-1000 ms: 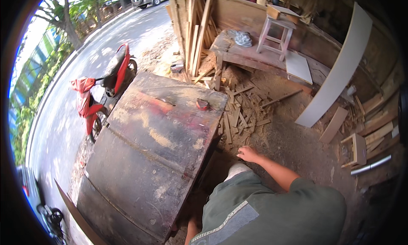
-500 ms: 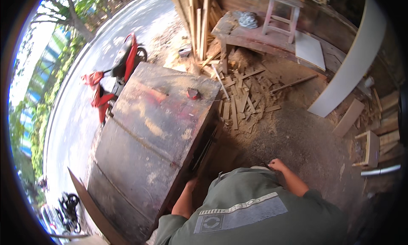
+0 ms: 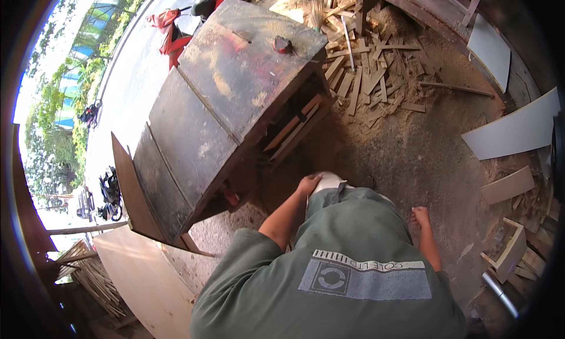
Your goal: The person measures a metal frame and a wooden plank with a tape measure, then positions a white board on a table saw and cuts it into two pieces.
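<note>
My left hand rests against the light cloth at my left thigh, its fingers lying fairly flat, with nothing seen in it. To the right of my body hangs my right hand, fingers curled; whether they hold anything small is hidden. Nearest to my left hand stands a large dark worktable, dusted with sawdust and stained red in places. A small red and black object, perhaps a tape measure, lies near its far right corner. Wood strips show in the opening along the table's side.
Scrap wood and sawdust are heaped ahead on the floor. A white curved panel and a small wooden frame lie at the right. A plywood sheet is at the lower left. A red motorcycle stands beyond the table.
My left hand has moved from beside the table's edge to my thigh. My right hand has swung outward and right. The view has shifted, bringing the plywood sheet in at the lower left.
</note>
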A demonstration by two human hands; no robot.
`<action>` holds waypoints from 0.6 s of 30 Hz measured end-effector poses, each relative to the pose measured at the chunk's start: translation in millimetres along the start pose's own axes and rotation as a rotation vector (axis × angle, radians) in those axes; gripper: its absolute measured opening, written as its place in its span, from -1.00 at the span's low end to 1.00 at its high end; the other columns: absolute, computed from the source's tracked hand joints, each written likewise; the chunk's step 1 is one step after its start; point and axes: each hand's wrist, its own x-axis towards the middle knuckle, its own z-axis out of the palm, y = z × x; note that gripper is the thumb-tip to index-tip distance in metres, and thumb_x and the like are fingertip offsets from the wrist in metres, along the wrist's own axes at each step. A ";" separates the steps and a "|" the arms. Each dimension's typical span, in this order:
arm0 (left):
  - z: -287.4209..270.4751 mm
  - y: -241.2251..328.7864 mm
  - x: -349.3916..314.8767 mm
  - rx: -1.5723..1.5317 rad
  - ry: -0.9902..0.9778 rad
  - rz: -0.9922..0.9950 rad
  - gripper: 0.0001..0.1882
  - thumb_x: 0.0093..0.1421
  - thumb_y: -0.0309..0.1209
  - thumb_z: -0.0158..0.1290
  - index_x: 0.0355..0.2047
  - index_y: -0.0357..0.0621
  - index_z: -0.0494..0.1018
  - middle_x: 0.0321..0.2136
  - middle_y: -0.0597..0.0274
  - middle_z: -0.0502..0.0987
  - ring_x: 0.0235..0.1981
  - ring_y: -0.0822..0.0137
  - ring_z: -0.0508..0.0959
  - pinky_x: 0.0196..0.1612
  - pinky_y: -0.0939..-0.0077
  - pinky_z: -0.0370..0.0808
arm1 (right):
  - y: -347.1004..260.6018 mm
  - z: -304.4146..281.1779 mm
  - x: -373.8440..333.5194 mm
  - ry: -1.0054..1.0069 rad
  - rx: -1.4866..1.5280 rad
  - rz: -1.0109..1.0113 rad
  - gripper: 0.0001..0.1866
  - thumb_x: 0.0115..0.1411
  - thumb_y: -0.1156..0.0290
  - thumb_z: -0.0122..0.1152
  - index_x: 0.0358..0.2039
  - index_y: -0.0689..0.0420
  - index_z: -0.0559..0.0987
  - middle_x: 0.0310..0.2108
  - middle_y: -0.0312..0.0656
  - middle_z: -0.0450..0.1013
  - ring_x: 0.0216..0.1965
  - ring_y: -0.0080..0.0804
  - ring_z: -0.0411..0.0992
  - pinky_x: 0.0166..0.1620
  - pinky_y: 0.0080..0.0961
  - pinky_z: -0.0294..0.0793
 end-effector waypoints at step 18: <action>45.2 51.4 99.2 0.461 -0.367 0.646 -0.51 0.25 0.00 0.04 -0.03 -0.13 0.49 -0.21 0.02 0.61 -0.22 0.13 0.62 -0.17 0.26 0.50 | 31.2 24.9 -15.1 0.255 0.285 -0.242 -0.71 0.16 0.21 0.30 -0.35 0.22 0.63 -0.57 -0.18 0.53 -0.54 -0.46 0.49 -0.42 -0.40 0.49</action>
